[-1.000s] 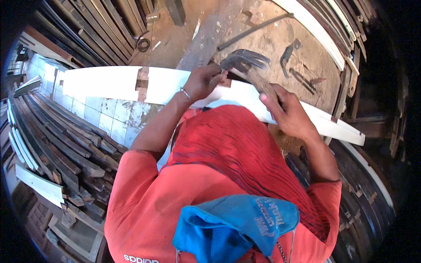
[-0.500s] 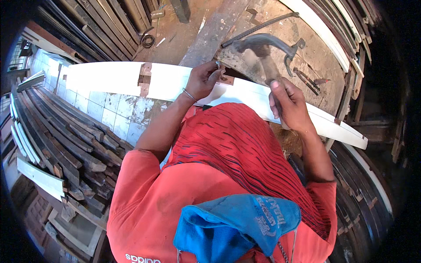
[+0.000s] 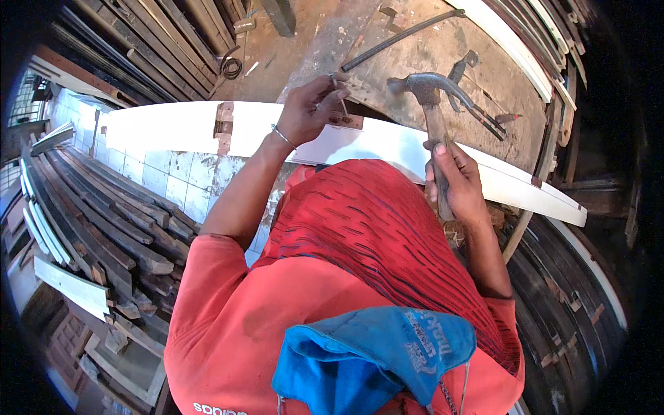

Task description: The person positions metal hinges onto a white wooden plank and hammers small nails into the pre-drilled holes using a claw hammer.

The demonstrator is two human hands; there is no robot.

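Observation:
A long white-painted wooden board [image 3: 387,138] runs across in front of me, from far left to lower right. Bare brown recesses interrupt its paint; one recess [image 3: 353,122] is just below my left hand [image 3: 309,104]. That hand pinches a thin metal rod [image 3: 344,106], its lower end at the recess; whether it is a nail or a punch I cannot tell. To the right, my right hand [image 3: 456,176] is closed round the wooden handle of a claw hammer [image 3: 433,114]. The hammer's head is above and to the right of the rod, apart from it.
A worn wooden worktop [image 3: 387,66] beyond the board carries a dark metal bar [image 3: 404,39], pliers [image 3: 488,123] and another dark tool [image 3: 459,69]. Stacked timber [image 3: 111,214] fills the left side. More dark boards [image 3: 564,297] are at the right.
The hammer, blurred by motion before, now shows sharply, its head slightly right and lower. My left hand has moved a little left, and the rod's shaft now shows below the fingers.

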